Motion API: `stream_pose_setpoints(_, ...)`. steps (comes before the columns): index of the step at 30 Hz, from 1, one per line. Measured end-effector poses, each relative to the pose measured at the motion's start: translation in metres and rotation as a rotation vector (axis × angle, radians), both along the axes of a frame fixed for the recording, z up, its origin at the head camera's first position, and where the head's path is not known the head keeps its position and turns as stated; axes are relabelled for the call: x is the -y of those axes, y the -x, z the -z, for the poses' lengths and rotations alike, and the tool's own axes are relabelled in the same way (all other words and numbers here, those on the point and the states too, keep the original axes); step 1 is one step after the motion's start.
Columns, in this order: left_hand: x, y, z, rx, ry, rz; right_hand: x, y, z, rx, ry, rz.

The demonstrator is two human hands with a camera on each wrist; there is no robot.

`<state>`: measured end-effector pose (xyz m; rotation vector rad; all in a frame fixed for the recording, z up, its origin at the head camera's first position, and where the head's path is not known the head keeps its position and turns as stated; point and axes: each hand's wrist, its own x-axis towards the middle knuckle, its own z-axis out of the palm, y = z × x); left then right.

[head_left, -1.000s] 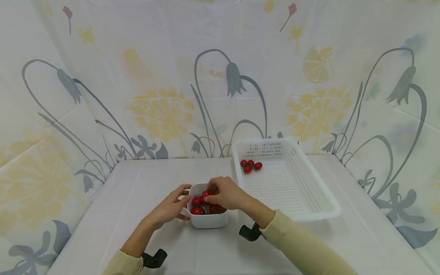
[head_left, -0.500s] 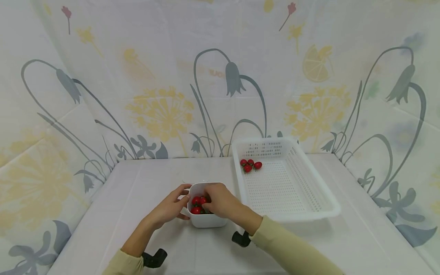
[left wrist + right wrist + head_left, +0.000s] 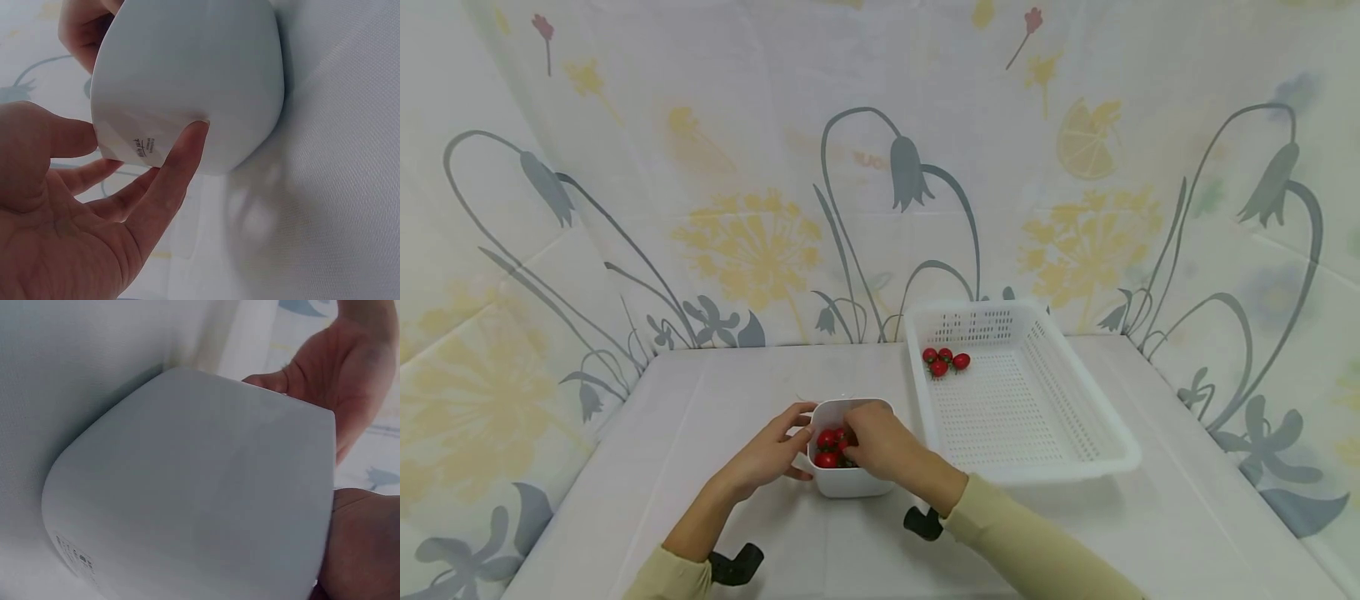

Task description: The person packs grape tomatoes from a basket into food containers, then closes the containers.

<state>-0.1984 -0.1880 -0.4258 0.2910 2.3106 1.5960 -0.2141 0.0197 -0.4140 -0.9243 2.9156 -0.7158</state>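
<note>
A small white plastic box (image 3: 854,485) stands on the table, with several cherry tomatoes (image 3: 826,459) inside. My left hand (image 3: 767,454) rests against its left side, fingers spread and fairly straight. In the left wrist view the thumb meets the rim of the box (image 3: 187,69), while the longest visible finger (image 3: 172,162) lies along the outer wall. My right hand (image 3: 883,446) reaches down into the box from the right, the thumb beside the tomatoes. Its other fingertips are hidden by the hand and the wall, so I cannot tell whether it grips a tomato.
Right of the box stands a large white perforated basket (image 3: 1097,400), higher-walled and close to my right forearm. Several more cherry tomatoes (image 3: 938,367) lie in its far left corner. A patterned cloth (image 3: 880,167) hangs behind the white-covered table (image 3: 760,367).
My right hand has gone lower and slightly left, from above the tomatoes down into the box, covering those on the right. The left hand and the basket stay put.
</note>
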Motion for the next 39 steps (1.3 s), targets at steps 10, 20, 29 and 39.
stream_pose_setpoints(10,-0.001,-0.001,-0.001,0.006,-0.016,0.003,-0.020,-0.003,-0.024,0.168,0.125,-0.041)
stream_pose_setpoints(20,-0.001,-0.001,-0.002,0.004,-0.019,0.021,-0.066,0.009,-0.071,0.110,0.161,-0.023)
stream_pose_setpoints(29,0.000,-0.001,-0.001,0.000,-0.022,0.020,-0.105,0.040,-0.084,0.048,0.153,0.036)
stream_pose_setpoints(39,-0.001,-0.002,-0.002,0.002,-0.010,0.000,-0.142,0.075,-0.068,0.107,0.181,0.127)
